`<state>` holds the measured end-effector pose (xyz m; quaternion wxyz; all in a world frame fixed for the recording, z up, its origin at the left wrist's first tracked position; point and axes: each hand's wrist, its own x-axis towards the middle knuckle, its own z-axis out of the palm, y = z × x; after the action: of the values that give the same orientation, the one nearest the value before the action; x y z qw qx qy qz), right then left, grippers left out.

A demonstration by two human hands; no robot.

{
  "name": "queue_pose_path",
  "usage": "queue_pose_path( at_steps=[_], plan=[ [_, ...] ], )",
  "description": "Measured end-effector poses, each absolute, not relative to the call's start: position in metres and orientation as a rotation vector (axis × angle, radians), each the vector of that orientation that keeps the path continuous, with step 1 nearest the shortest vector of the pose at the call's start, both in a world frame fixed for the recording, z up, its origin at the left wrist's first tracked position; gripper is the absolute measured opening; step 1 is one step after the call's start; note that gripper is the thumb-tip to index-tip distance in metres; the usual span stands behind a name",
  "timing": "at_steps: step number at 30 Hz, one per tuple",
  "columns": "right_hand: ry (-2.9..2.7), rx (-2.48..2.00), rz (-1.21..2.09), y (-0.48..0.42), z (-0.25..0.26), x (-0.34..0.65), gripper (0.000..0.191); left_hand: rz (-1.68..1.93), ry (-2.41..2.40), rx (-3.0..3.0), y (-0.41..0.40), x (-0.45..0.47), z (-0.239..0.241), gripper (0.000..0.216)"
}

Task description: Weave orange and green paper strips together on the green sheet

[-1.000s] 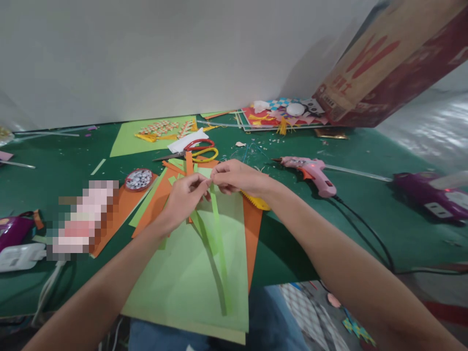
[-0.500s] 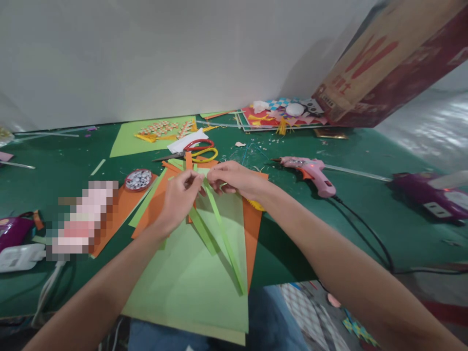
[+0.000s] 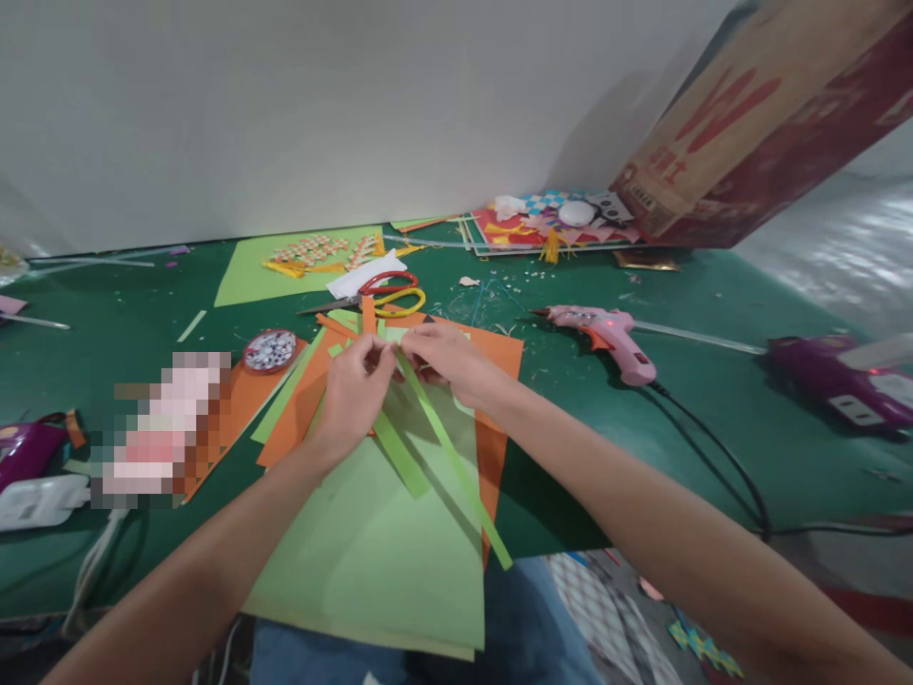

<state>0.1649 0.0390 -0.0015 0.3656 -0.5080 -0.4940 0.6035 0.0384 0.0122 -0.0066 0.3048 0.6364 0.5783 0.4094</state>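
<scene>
My left hand (image 3: 362,385) and my right hand (image 3: 451,357) meet over a stack of light green paper sheets (image 3: 378,571). Both are closed in a pinch at the upper end of a narrow green paper strip (image 3: 456,457), which slants down to the right between them. Exactly how the strip is folded at the fingertips is hidden. Under it lies a wider green strip (image 3: 400,457) on the sheets. Orange paper (image 3: 499,381) shows from beneath the stack on both sides. Just beyond my hands rest scissors (image 3: 399,297) with red and yellow handles.
To the right lies a pink hot glue gun (image 3: 606,338) with its cord, then a purple glue gun (image 3: 842,381). A round tub of googly eyes (image 3: 271,351) stands left. Behind are a green sheet with woven pieces (image 3: 314,255), decorated cards (image 3: 499,233) and a paper bag (image 3: 748,124).
The narrow strip's lower end has swung right, past the edge of the green sheets. My right hand has turned slightly, and its fingers remain against my left.
</scene>
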Motion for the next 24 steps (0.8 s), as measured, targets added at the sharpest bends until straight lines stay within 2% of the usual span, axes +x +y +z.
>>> queue_pose_path(
  at_steps=[13,24],
  plan=[
    [-1.148,-1.266,1.622,0.030,0.001,0.159,0.024,1.206,1.663,1.771,0.019,0.032,-0.004,0.023],
    [-1.216,-1.240,1.650,0.027,0.003,0.158,0.021,1.311,1.536,1.523,0.026,0.024,-0.005,0.023]
  ],
)
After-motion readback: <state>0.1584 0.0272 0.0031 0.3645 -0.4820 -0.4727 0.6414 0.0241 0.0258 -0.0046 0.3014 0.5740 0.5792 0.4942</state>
